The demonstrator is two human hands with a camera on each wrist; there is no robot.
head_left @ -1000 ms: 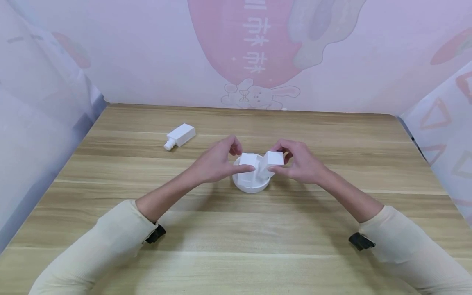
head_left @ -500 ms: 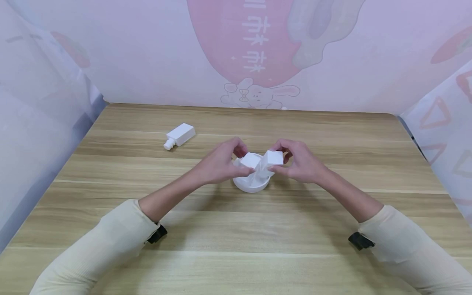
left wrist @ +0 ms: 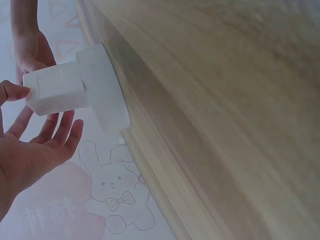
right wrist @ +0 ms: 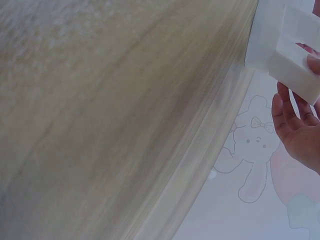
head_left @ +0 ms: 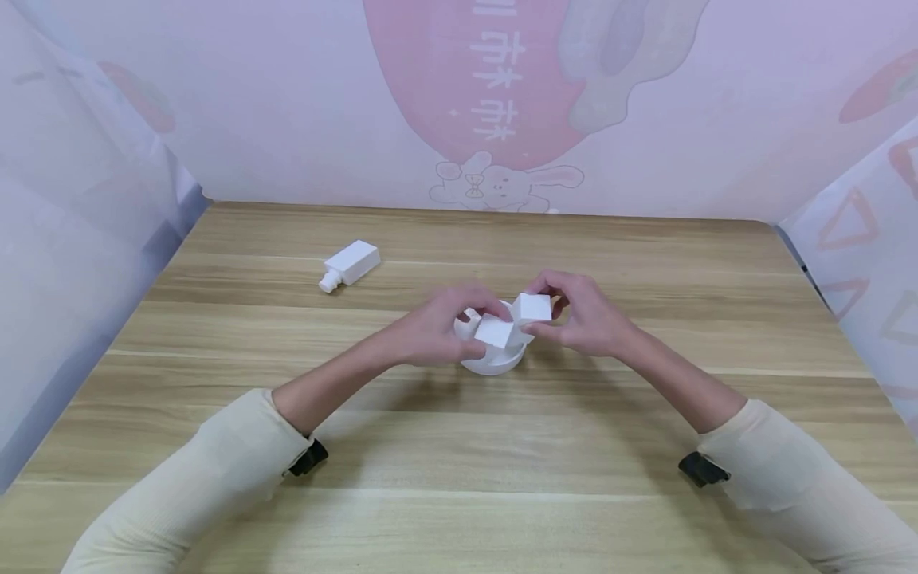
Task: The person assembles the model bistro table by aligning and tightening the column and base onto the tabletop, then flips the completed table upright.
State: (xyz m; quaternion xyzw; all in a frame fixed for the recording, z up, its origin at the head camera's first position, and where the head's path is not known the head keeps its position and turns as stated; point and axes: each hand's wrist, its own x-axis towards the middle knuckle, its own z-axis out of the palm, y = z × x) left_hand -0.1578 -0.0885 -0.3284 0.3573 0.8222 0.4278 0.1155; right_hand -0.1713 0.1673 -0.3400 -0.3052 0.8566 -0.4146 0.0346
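A white round dish [head_left: 492, 367] stands on the table, with two white square-topped blocks rising from it. My left hand [head_left: 433, 328] holds the left block [head_left: 495, 330] between thumb and fingers. The right block [head_left: 534, 306] is pinched by my right hand [head_left: 584, 317], thumb on the near side. In the left wrist view, a white block [left wrist: 55, 87] stands in the dish [left wrist: 106, 90]. Seen from the right wrist, the fingers [right wrist: 287, 112] lie along the other side of the block [right wrist: 295, 75] from the thumb. The lower ends of both blocks are hidden.
A white rectangular bottle [head_left: 352, 261] with a narrow ridged neck lies on its side at the back left of the wooden table [head_left: 459, 478]. Behind the table hangs a pale printed cloth [head_left: 287, 104], and more cloth flanks both sides.
My left hand has moved right and slightly nearer. The left block in it has turned and shifted toward the right block. My right hand and its block have stayed put.
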